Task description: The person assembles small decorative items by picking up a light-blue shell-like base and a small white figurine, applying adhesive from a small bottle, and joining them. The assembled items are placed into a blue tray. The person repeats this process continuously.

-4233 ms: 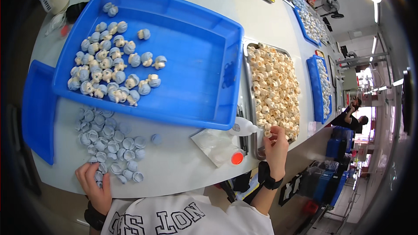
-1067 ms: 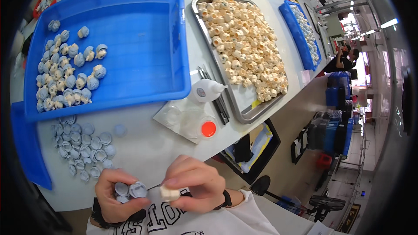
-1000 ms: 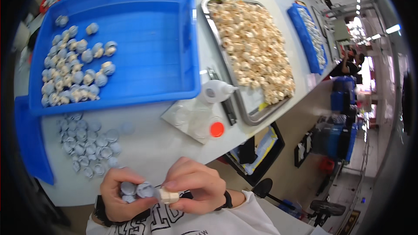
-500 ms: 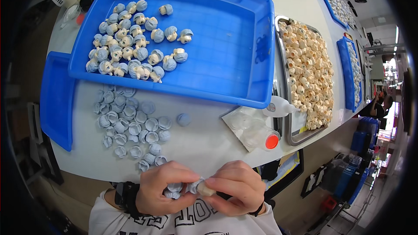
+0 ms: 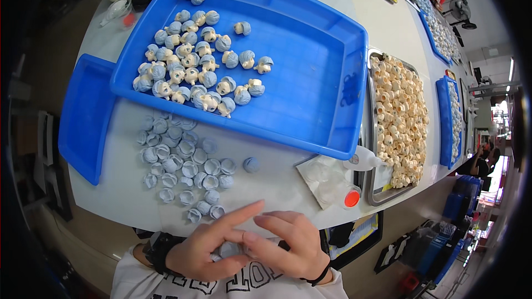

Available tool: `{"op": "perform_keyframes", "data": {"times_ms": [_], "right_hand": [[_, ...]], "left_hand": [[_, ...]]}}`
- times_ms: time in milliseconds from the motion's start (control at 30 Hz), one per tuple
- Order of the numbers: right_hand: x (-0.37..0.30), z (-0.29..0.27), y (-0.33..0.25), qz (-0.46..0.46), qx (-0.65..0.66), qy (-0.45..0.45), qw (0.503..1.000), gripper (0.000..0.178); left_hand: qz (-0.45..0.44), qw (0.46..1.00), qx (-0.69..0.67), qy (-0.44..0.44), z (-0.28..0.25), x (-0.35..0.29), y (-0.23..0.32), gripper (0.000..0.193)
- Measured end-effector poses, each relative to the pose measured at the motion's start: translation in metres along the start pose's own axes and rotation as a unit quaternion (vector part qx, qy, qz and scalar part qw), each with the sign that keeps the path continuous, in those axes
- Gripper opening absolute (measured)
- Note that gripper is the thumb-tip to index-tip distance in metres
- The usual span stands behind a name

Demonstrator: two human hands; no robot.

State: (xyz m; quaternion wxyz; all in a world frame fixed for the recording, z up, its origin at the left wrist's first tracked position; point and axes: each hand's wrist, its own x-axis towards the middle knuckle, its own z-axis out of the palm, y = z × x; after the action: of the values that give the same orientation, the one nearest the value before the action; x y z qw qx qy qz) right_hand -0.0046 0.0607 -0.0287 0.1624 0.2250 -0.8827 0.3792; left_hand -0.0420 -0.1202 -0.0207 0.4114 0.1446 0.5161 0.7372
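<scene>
Your left hand (image 5: 213, 246) is curled around some caps (image 5: 228, 249), its index finger stretched out straight. Your right hand (image 5: 293, 243) meets it, fingertips against the left fingers; whether they grip a piece cannot be told, since the hands cover the spot.

Progress, in judgement: partial. Finished work appears to be the capped heads (image 5: 191, 61), a cluster farther out beyond your left fingers. Apparently outstanding are the loose caps (image 5: 185, 148), scattered just beyond your left fingers with one lying apart, and the faces (image 5: 402, 116), far more numerous and well out to the right of your right fingers.

Containers: the blue bin (image 5: 293, 77), straight out past your fingers, holds the heads toward its left end. The metal tray (image 5: 385, 197), right of your right fingers, carries the heaped faces. A white bottle (image 5: 363, 159) lies between tray and bin, its nozzle toward the faces. Farther right of your fingers, a narrow blue tray (image 5: 443, 127) is filled with pale pieces.
</scene>
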Motion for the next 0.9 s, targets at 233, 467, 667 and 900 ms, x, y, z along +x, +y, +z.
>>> {"op": "perform_keyframes", "data": {"times_ms": [233,467,667,900], "right_hand": [[-0.008,0.016,0.002,0.025,0.051,0.044,0.997,0.032],[-0.004,0.009,-0.003,0.048,0.072,0.076,0.993,0.036],[0.001,0.010,-0.003,0.061,0.055,0.056,0.995,0.046],[0.001,0.020,-0.006,0.107,0.162,-0.022,0.981,0.100]], "left_hand": [[-0.023,0.993,0.078,-0.081,-0.011,0.000,0.006,0.067],[-0.071,0.996,-0.042,0.028,-0.002,0.006,0.008,0.047],[-0.080,0.994,-0.004,-0.067,-0.018,0.004,0.001,0.027],[-0.001,0.961,0.276,0.013,-0.039,-0.005,0.043,0.034]]}}
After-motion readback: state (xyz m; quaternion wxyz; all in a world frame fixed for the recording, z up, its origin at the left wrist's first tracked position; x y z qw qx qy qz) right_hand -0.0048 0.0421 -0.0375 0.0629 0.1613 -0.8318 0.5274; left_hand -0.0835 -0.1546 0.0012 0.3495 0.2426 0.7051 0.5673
